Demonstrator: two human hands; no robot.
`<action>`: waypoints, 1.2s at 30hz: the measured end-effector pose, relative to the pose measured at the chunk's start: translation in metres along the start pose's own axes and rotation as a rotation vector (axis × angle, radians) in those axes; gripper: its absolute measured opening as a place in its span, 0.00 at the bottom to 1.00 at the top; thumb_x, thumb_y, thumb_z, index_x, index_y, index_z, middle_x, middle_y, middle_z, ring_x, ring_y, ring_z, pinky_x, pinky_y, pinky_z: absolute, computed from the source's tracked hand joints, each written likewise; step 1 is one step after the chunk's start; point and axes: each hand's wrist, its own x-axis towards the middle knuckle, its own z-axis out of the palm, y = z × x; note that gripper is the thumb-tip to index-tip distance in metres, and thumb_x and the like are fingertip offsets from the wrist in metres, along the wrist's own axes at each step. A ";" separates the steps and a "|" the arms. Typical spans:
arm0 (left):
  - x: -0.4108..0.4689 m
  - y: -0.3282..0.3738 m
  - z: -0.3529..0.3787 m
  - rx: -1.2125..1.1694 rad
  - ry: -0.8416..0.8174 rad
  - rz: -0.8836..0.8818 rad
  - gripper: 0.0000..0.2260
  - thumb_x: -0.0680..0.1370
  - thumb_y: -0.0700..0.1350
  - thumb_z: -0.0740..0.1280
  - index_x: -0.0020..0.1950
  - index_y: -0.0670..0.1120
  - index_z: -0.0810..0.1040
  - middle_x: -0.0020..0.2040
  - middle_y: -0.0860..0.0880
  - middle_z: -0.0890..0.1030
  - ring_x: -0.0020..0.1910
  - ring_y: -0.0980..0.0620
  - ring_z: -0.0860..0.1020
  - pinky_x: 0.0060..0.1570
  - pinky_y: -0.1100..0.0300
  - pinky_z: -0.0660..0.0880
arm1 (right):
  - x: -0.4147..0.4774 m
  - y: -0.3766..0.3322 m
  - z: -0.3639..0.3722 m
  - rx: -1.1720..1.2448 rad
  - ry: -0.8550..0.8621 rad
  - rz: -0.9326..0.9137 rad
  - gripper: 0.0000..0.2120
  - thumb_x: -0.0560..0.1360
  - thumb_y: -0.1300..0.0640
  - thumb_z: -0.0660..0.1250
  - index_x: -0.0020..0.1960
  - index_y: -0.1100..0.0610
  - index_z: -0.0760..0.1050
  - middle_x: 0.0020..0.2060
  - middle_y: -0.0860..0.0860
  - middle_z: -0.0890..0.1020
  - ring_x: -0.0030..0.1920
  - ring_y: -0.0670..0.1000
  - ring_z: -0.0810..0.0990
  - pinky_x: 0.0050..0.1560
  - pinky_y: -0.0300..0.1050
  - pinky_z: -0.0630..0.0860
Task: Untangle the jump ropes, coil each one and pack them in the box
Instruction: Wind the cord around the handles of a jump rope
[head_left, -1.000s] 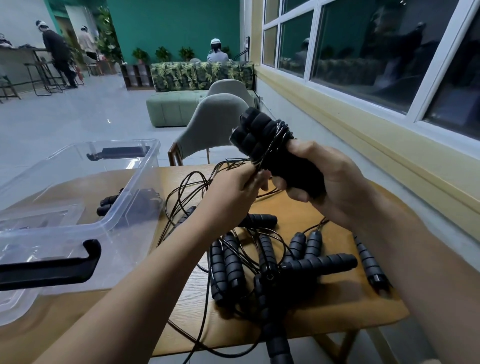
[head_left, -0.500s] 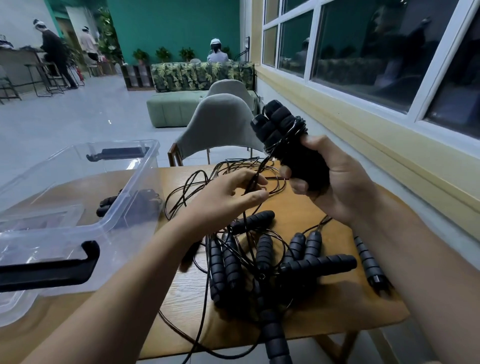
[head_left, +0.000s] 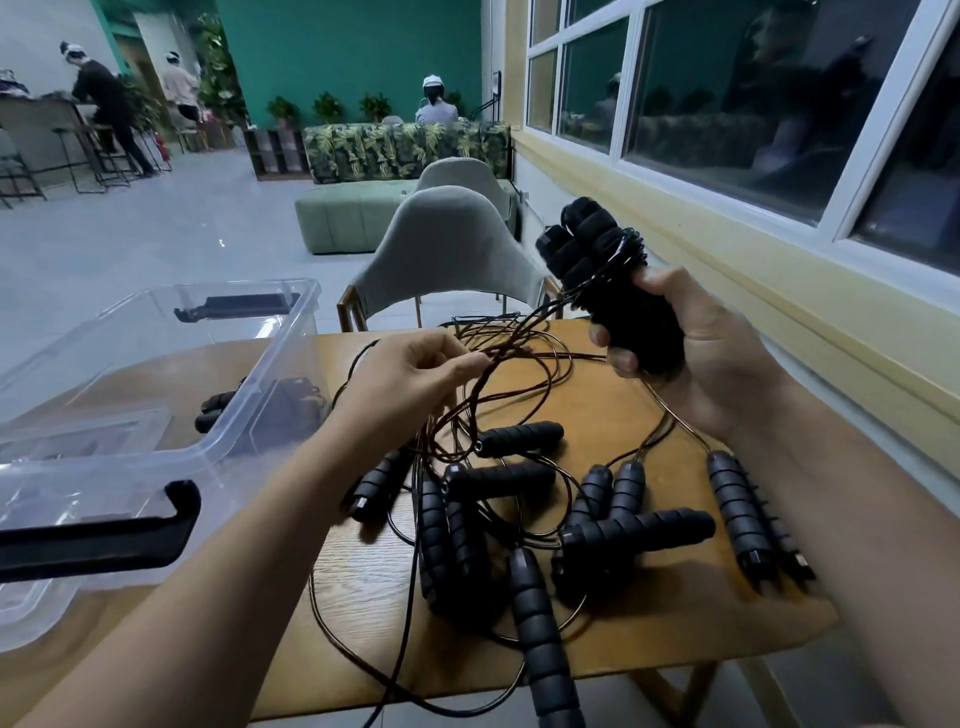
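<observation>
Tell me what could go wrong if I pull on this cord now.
Pulling the cord your left hand pinches could cinch the tangle below tighter. It might also drag the handle overhanging the near edge of the table onto the floor. The wraps on the bundle in your right hand may slip loose.

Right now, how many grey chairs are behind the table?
2. The near grey chair stands at the table's far edge; the far grey chair is right behind it, partly hidden.
</observation>
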 end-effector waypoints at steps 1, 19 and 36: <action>0.001 0.000 -0.002 -0.055 0.000 -0.028 0.11 0.80 0.53 0.75 0.41 0.48 0.83 0.29 0.53 0.76 0.29 0.56 0.72 0.32 0.61 0.67 | 0.000 0.000 -0.001 -0.005 0.017 -0.004 0.21 0.86 0.51 0.61 0.73 0.62 0.75 0.54 0.61 0.81 0.46 0.56 0.78 0.34 0.43 0.73; 0.017 -0.066 -0.034 0.246 0.180 -0.429 0.16 0.80 0.51 0.72 0.36 0.44 0.82 0.24 0.52 0.77 0.28 0.48 0.75 0.36 0.58 0.71 | 0.000 -0.025 -0.019 0.016 0.162 -0.132 0.23 0.86 0.52 0.58 0.75 0.64 0.72 0.50 0.56 0.81 0.44 0.52 0.79 0.34 0.43 0.70; -0.003 0.018 0.017 0.374 0.154 0.101 0.17 0.79 0.66 0.68 0.42 0.54 0.77 0.37 0.56 0.80 0.38 0.56 0.79 0.39 0.51 0.80 | -0.006 -0.012 0.018 -0.116 -0.104 0.012 0.21 0.87 0.50 0.60 0.71 0.65 0.76 0.53 0.64 0.79 0.51 0.64 0.71 0.35 0.45 0.73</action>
